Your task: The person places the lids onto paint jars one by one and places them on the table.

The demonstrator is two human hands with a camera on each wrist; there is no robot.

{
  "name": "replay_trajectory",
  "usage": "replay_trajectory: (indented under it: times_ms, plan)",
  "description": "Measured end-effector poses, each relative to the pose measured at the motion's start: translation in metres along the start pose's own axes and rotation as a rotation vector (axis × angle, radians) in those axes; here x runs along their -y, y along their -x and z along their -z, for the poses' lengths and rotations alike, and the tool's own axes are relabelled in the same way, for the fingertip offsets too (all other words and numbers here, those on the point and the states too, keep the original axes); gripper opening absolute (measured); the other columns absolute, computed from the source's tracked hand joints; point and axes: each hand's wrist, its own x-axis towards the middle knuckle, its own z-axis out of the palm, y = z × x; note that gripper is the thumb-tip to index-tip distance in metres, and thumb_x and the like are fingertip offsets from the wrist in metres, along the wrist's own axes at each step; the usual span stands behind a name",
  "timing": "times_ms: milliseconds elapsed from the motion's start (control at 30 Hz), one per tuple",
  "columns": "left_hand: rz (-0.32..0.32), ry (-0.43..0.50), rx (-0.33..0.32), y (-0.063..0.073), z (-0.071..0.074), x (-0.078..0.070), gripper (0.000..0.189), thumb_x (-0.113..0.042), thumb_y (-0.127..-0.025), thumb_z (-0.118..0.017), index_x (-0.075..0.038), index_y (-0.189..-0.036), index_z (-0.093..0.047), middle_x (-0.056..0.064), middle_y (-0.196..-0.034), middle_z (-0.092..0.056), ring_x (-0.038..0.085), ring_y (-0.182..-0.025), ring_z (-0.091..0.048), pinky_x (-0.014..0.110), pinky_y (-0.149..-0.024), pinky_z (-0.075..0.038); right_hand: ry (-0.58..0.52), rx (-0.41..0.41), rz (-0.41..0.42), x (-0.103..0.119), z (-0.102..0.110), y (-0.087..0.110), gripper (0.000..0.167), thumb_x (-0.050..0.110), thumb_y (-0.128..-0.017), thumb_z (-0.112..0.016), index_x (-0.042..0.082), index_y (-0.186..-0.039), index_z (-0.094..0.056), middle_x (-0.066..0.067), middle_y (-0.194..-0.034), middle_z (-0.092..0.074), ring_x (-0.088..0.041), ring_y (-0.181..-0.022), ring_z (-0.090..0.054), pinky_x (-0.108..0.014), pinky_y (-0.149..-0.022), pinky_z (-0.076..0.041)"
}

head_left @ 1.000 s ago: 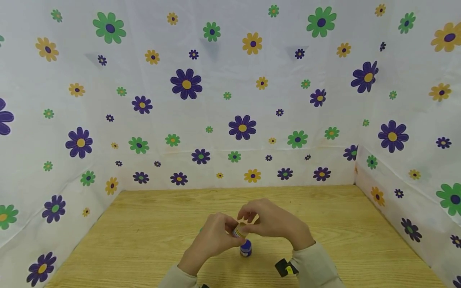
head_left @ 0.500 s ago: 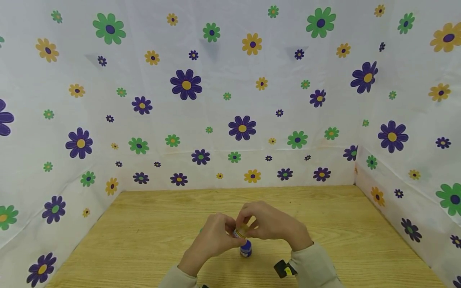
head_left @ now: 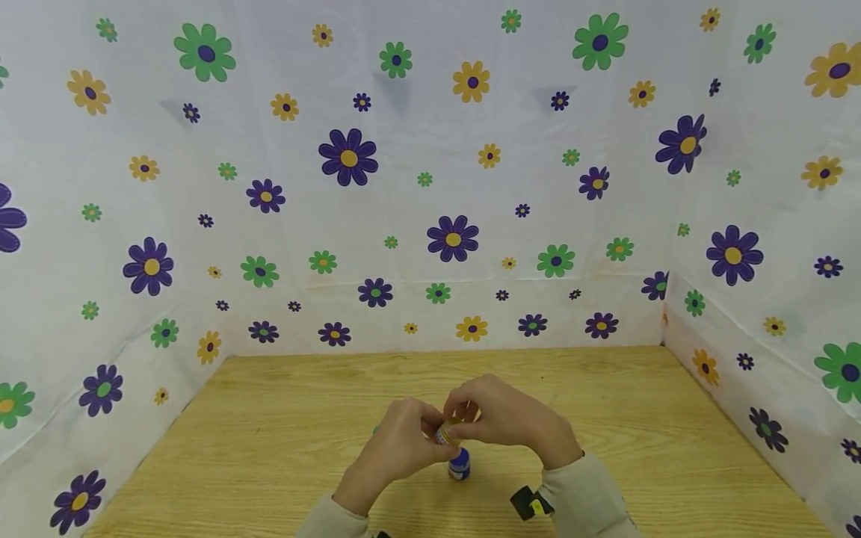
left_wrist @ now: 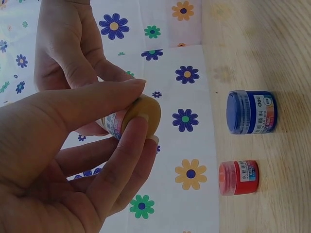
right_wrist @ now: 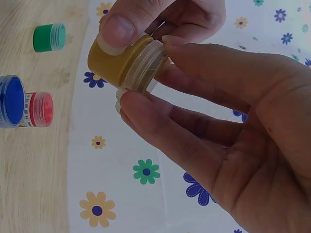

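Note:
A small ochre-yellow paint jar with a clear ribbed lid is held tilted above the table, between both hands. My left hand grips the jar's body, its thumb and fingers around the yellow part and the label. From the other side my right hand pinches the lid with thumb and fingertips. In the right wrist view the lid sits on the jar's mouth. Just below the hands in the head view, a blue paint jar stands on the table.
A red paint jar stands beside the blue one. A green paint jar stands apart from them, mostly hidden behind my left hand in the head view. White flowered cloth walls in the wooden table at the back and sides.
My right hand's fingers and thumb have shifted around the lid, drawing in and then reaching out over it again. The left hand and the yellow jar have stayed nearly in place.

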Motion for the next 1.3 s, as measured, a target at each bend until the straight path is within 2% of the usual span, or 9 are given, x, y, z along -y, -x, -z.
replay_trajectory:
  times_ms: [200,433,700,1000,1300]
  plan:
    - [0.000,0.001,0.003,-0.0003,-0.0003,0.0002,0.019,-0.014,-0.079,-0.089,-0.009,-0.095,-0.082,0.004,-0.087,-0.080,0.008,-0.073,-0.069,0.021,-0.063,-0.055,-0.003,0.003,-0.012,-0.0010,-0.0004,-0.0003,0.012,0.017,-0.095,-0.074,0.009,-0.105,-0.076,-0.002,-0.102,-0.077,-0.005,-0.087,-0.067,-0.019,-0.078,-0.056]
    - [0.003,0.009,0.004,-0.0008,-0.0006,0.0012,0.018,-0.013,-0.079,-0.088,-0.006,-0.095,-0.081,0.004,-0.085,-0.079,0.009,-0.073,-0.069,0.021,-0.063,-0.054,-0.012,-0.011,-0.016,0.0001,0.0020,0.0025,0.019,0.016,-0.095,-0.074,0.009,-0.112,-0.073,-0.005,-0.109,-0.075,-0.017,-0.099,-0.069,-0.026,-0.081,-0.059]
    - [0.001,0.015,-0.003,-0.0009,-0.0004,0.0015,0.021,-0.012,-0.079,-0.089,-0.004,-0.095,-0.080,0.006,-0.087,-0.079,0.011,-0.074,-0.071,0.019,-0.063,-0.055,-0.084,0.013,0.011,0.0009,0.0036,0.0033,0.022,0.002,-0.091,-0.076,0.008,-0.112,-0.071,-0.006,-0.115,-0.072,-0.024,-0.110,-0.070,-0.028,-0.089,-0.060]
    - [-0.003,0.002,-0.009,0.0002,0.0003,0.0008,0.018,-0.015,-0.079,-0.089,-0.008,-0.093,-0.081,0.002,-0.084,-0.079,0.009,-0.073,-0.069,0.021,-0.063,-0.055,-0.084,0.020,0.027,0.0020,0.0029,0.0025,0.019,-0.003,-0.089,-0.076,0.011,-0.102,-0.073,-0.002,-0.109,-0.072,-0.019,-0.107,-0.070,-0.023,-0.085,-0.060]
    - [-0.006,0.005,-0.008,0.0003,-0.0004,0.0008,0.016,-0.013,-0.079,-0.089,-0.009,-0.092,-0.081,0.000,-0.082,-0.078,0.008,-0.072,-0.068,0.021,-0.063,-0.054,-0.078,0.006,0.031,0.0021,0.0021,0.0018,0.012,0.001,-0.093,-0.072,0.010,-0.100,-0.075,-0.001,-0.103,-0.074,-0.011,-0.096,-0.070,-0.017,-0.079,-0.056]
